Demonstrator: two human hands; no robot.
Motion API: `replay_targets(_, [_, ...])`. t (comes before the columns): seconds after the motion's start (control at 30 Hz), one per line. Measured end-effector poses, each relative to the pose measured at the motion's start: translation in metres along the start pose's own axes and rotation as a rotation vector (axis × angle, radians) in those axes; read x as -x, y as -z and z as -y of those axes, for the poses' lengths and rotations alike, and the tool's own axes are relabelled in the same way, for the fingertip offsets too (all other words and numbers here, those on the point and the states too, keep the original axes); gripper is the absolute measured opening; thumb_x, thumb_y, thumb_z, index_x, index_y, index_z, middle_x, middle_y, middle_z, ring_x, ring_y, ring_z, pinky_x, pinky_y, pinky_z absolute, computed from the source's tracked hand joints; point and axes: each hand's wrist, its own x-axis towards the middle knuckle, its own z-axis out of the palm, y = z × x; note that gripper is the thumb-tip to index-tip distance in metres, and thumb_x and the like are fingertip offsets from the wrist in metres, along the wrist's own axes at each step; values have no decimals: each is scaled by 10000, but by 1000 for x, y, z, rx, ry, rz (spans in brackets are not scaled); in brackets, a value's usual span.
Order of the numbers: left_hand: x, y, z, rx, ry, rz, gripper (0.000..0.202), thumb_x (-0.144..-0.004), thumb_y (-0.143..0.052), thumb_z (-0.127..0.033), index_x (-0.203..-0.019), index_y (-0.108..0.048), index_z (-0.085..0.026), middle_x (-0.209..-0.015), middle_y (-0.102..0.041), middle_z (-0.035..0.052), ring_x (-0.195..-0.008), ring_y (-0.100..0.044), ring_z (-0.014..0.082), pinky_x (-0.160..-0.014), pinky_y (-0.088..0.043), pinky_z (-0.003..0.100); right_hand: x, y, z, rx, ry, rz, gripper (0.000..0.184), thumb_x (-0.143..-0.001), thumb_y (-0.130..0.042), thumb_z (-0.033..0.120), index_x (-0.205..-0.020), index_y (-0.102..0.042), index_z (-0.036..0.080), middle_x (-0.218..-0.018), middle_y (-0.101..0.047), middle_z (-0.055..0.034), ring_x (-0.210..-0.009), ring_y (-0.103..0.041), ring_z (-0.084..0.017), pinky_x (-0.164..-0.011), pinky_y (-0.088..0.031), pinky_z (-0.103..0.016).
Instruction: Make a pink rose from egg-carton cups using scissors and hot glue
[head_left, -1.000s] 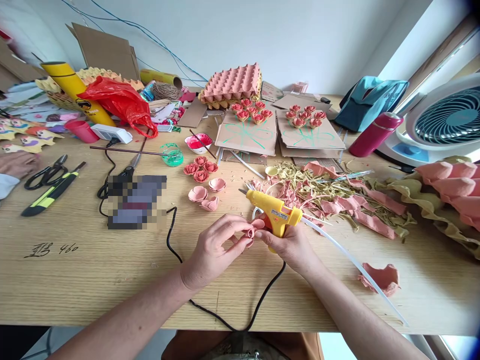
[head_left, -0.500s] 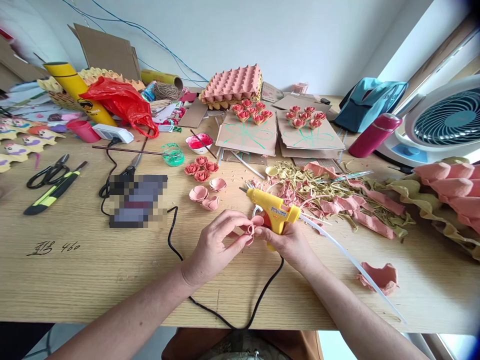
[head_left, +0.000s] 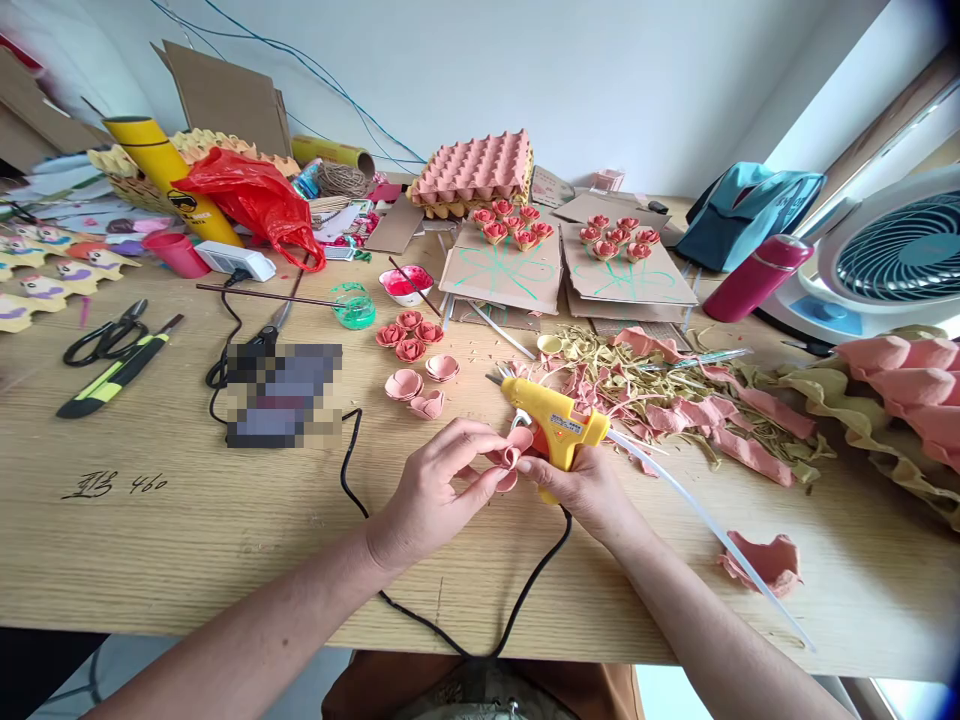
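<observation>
The left hand [head_left: 435, 488], nearly closed, pinches a small pink paper-pulp flower [head_left: 513, 457] above the wooden table [head_left: 247, 550], seemingly to steady its curled shape, while the right hand [head_left: 589, 492] wraps around a yellow plastic glue gun [head_left: 559, 423], its metal nozzle [head_left: 494, 378] pointing away, probably for safety

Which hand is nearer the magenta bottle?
Right. The right hand, holding the yellow glue gun, is in front and left of the magenta bottle; the left hand is farther left.
</observation>
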Motion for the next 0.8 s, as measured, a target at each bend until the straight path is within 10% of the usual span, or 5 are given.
replay_targets(0.8, [-2,7,-1,-158,-177,-4,232,-908,-625,-44,-1070,-645,-210,-996,-647,28,-886,-654,107,-764,-584,192,1,1,-2,-87,36,126,325,-816,-793,460,-950,-631,212,-804,-684,-10,-733,-689,-179,-790,-581,-348])
